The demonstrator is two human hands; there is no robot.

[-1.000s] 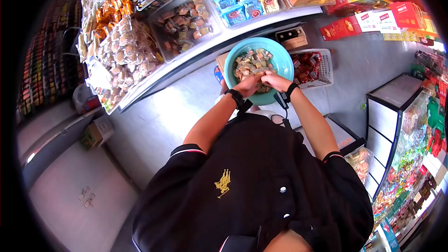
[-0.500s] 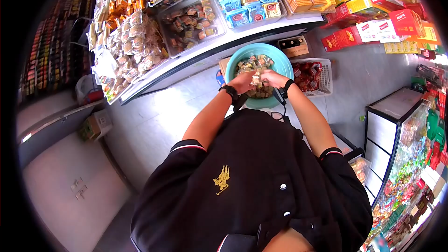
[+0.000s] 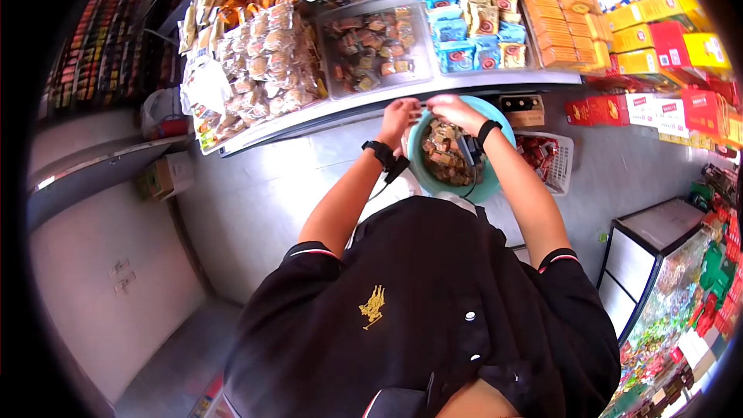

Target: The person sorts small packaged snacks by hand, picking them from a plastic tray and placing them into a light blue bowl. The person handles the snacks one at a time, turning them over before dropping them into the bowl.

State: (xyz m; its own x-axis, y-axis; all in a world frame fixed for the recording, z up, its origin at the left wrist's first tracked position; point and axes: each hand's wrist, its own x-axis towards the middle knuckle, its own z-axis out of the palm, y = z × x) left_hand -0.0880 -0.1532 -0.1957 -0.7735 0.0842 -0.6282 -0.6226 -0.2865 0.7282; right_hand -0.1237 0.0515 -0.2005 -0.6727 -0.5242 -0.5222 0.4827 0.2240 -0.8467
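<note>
A teal bowl (image 3: 495,178) filled with small wrapped sweets (image 3: 445,151) sits low in front of me, below the shelf edge. My left hand (image 3: 399,119) is raised at the bowl's far left rim with its fingers curled. My right hand (image 3: 451,108) hovers over the far rim, palm down, close to the left hand. Both hands are just beneath the white shelf edge (image 3: 340,104), under a clear tray of dark wrapped sweets (image 3: 371,39). Whatever the fingers enclose is hidden. Each wrist wears a black band.
The shelf carries bagged snacks (image 3: 255,70), blue packets (image 3: 464,46) and orange and red boxes (image 3: 658,31). A white basket of red packets (image 3: 551,156) stands right of the bowl, with a cardboard box (image 3: 525,108) behind it. A glass display case (image 3: 673,279) is at my right.
Both hands rose out of the sweets in the bowl to its far rim, nearer the shelf edge. The view shifted so the shelf appears lower and closer.
</note>
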